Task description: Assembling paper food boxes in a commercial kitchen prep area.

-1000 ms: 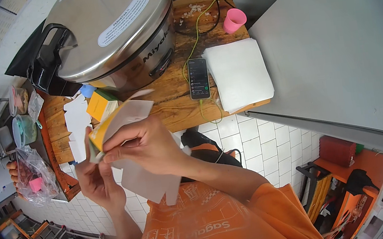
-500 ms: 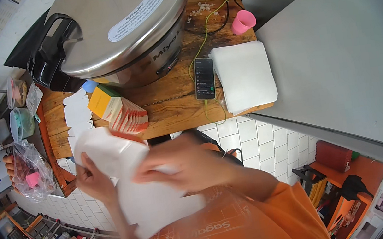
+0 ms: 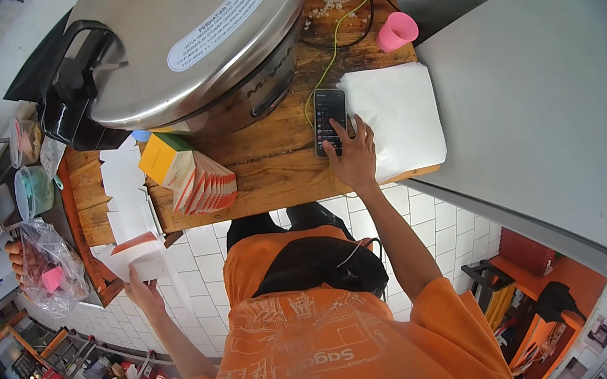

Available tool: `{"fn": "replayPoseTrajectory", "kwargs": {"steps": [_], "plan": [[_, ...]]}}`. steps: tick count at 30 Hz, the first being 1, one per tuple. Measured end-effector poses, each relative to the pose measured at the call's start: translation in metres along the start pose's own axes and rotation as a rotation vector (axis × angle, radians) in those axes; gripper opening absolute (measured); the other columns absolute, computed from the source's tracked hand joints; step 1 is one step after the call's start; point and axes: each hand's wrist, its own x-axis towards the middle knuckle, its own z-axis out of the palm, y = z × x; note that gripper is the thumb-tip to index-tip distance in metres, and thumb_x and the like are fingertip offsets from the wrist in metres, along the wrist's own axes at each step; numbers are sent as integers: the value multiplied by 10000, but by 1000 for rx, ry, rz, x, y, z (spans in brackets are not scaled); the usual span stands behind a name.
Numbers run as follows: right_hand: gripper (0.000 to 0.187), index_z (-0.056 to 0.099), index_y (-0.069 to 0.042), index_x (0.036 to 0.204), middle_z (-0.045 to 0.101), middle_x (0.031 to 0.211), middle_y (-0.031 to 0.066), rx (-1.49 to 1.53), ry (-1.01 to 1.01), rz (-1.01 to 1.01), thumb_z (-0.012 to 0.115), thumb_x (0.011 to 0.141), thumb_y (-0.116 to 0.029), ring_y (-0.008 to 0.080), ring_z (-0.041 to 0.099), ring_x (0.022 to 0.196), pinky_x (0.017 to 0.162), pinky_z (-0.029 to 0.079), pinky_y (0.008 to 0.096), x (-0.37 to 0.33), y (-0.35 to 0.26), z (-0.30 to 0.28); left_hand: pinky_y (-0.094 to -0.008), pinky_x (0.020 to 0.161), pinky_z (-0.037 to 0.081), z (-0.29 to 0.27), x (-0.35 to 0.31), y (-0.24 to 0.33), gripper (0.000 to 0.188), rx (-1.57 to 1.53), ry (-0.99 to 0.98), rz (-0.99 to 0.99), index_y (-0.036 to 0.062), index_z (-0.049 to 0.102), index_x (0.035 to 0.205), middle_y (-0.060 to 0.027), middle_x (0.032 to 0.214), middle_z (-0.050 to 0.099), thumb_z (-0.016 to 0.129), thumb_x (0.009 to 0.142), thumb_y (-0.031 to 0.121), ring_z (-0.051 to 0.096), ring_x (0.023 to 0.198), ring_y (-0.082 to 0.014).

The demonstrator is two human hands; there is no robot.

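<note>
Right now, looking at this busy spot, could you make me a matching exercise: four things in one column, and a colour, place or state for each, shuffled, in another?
Things:
1. Left hand
2. Right hand
3. Cup
4. Paper stack

Descriptions:
A. Pink
B. White, right of the phone
C. Holding a white-and-orange card
D. Fingertips over the phone

Pairs: 1-C, 2-D, 3-A, 4-B

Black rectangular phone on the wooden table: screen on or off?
On: the phone shows pale lit rows on dark, partly under the right hand.
</note>
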Motion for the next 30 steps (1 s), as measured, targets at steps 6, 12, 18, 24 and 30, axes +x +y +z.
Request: {"fn": "replayPoseTrajectory", "kwargs": {"steps": [6, 12, 18, 24, 30], "plan": [[564, 458, -219, 1420, 388, 1393, 265, 177, 4, 107, 578, 919, -448, 450, 360, 1312, 1052, 361, 534, 0, 3, 2, -453, 925, 538, -32, 65, -50, 403, -373, -120, -408, -58, 416, 1350, -189, 1298, 527, 442, 1013, 161, 577, 1145, -347], [571, 450, -207, 1425, 389, 1399, 259, 42, -2, 82, 584, 919, -433, 444, 341, 1324, 1068, 339, 531, 1, -3, 12, -497, 1034, 489, -22, 126, -66, 430, -863, -228, -530, -129, 332, 1354, -260, 1347, 473, 255, 1046, 162, 515, 1210, -417], [495, 526, -57, 1328, 578, 1229, 225, 422, 26, 254, 648, 911, -296, 377, 518, 1205, 1037, 398, 454, 12, -24, -40, -460, 972, 511, -6, 106, 13, 483, -90, 266, 65, -116, 385, 1332, -236, 1303, 501, 394, 1010, 245, 544, 1165, -359], [726, 421, -52, 1368, 466, 1394, 193, 1037, -343, -484, 775, 801, -335, 364, 429, 1325, 1098, 342, 441, 9, -161, -145, -380, 826, 556, 40, -8, 162, 437, 454, 134, 626, -112, 559, 1209, -197, 1168, 635, 503, 1007, 271, 643, 1023, -264], [564, 428, -13, 1212, 452, 1379, 200, 1046, -337, -882, 755, 760, -104, 407, 411, 1316, 1119, 322, 463, 21, -249, -145, -357, 859, 550, 122, -90, 177, 366, 436, -27, 788, -96, 560, 1229, -186, 1205, 630, 476, 1029, 198, 628, 1082, -239]]}}
